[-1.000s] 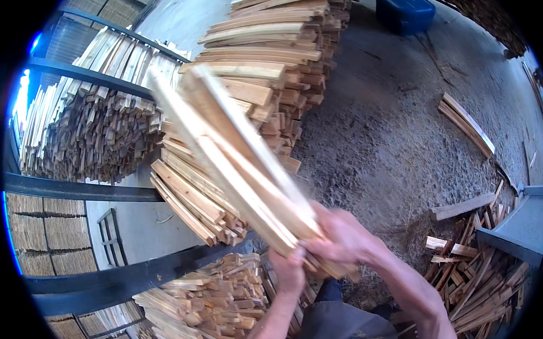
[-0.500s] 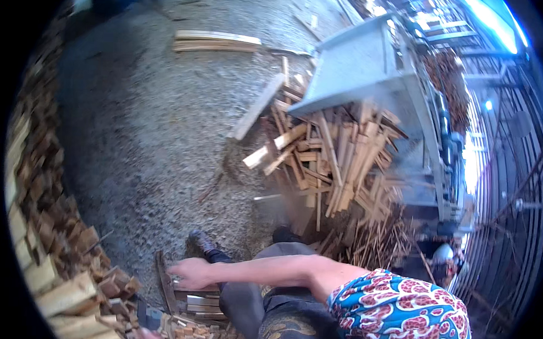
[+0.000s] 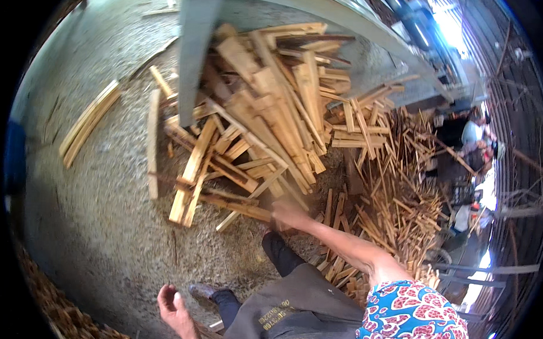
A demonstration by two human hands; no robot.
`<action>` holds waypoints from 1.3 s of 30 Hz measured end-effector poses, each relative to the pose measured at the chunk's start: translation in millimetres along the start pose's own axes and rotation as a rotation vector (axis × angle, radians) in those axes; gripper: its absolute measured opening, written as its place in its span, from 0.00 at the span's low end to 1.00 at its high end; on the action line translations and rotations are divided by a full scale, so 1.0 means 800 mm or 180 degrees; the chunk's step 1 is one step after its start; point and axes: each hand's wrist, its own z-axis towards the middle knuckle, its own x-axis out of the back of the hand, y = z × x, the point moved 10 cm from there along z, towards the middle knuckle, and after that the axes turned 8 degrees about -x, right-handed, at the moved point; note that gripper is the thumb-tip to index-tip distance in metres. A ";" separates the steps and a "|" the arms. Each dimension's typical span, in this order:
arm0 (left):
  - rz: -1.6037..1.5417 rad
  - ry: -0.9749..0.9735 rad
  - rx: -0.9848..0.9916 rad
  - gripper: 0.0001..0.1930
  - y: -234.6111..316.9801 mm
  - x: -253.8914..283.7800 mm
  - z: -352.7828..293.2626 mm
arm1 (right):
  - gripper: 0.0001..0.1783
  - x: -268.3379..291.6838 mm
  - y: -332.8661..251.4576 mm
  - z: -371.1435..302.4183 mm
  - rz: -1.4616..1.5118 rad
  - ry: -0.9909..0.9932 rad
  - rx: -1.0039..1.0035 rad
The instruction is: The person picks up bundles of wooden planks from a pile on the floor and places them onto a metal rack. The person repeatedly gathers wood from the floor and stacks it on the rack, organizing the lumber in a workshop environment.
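A heap of loose wooden slats (image 3: 279,119) lies on the ground ahead of me. My right hand (image 3: 289,215) is stretched out to the near edge of this heap, beside the end of a brown strip of wood (image 3: 237,207). Motion smears its fingers, so whether it grips the strip cannot be made out. At the lower left, my left hand (image 3: 174,306) hangs above the ground with nothing in it, thumb and fingers apart and slightly curled.
A grey metal table (image 3: 198,53) stands over the heap, one leg down among the slats. Thinner sticks (image 3: 397,180) pile up to the right. Several long boards (image 3: 90,124) lie on the floor at the left, and stacked wood blocks (image 3: 69,318) line the lower left.
My view has swung right toward the heap. My right hand has moved from the wood blocks at lower left to the heap's edge. My left hand shows more fully now.
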 end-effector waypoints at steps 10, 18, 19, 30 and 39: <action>-0.0571 -0.1516 0.0682 0.22 0.043 -0.501 0.048 | 0.26 0.292 -0.019 0.100 0.0590 0.1773 0.0903; -0.0784 -0.1654 0.0945 0.24 0.011 -0.633 0.075 | 0.18 0.324 -0.093 0.146 -0.0115 0.2375 0.1560; -0.0761 -0.1605 0.0980 0.24 0.006 -0.633 0.074 | 0.17 0.323 -0.086 0.147 -0.0088 0.2334 0.1590; -0.0575 -0.1342 0.1615 0.21 -0.018 -0.629 0.065 | 0.14 0.341 0.328 -0.049 0.1914 0.1651 -0.1365; -0.0856 -0.1631 0.2549 0.07 -0.124 -0.683 -0.019 | 0.28 0.368 0.411 -0.034 0.0727 0.1025 -0.1613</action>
